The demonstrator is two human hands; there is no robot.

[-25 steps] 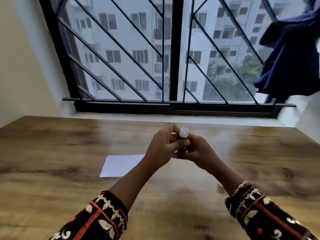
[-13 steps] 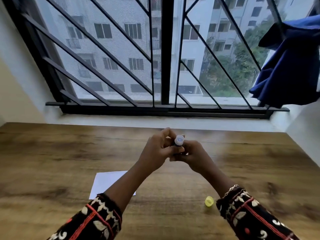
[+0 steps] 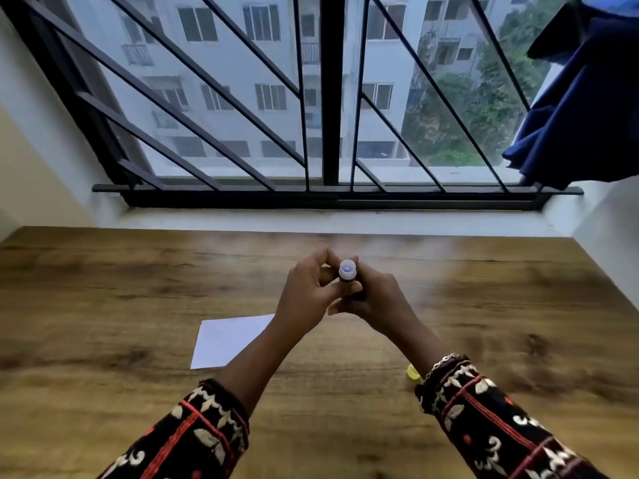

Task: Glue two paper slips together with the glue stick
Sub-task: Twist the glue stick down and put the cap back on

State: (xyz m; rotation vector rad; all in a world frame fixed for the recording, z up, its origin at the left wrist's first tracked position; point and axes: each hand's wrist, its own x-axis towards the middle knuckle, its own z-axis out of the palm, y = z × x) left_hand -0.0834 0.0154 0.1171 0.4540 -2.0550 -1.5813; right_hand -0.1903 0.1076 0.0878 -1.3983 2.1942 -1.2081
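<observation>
Head view: glue stick [image 3: 348, 275] between both hands.

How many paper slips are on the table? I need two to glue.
1 that I can see: a white paper lies flat on the table, under the left forearm. A second slip may be stacked with it or hidden by the arm.

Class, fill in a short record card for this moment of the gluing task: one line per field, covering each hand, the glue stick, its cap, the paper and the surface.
left hand: grips the glue stick
right hand: grips the glue stick from the other side
glue stick: upright, uncapped, held above the table
yellow cap: on the table beside the right sleeve
paper: white, flat, partly hidden under the left forearm
table: wooden, below a barred window
</observation>
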